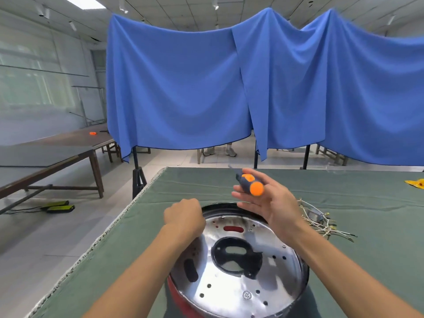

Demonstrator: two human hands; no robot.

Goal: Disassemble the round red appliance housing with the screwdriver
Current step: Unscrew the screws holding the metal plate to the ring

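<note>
The round red appliance housing lies on the green table cloth in front of me, with its shiny metal inner plate facing up and a black-edged hole in the middle. My left hand is curled over the housing's far left rim; its fingertips are hidden. My right hand hovers above the far rim. It holds the blue and orange screwdriver between thumb and fingers, with the orange cap toward me and the blurred tip pointing away.
A tangle of white wires with a small metal part lies right of the housing. A yellow object sits at the table's right edge. The table's left edge runs diagonally, with a black stand beyond it. Blue curtains hang behind.
</note>
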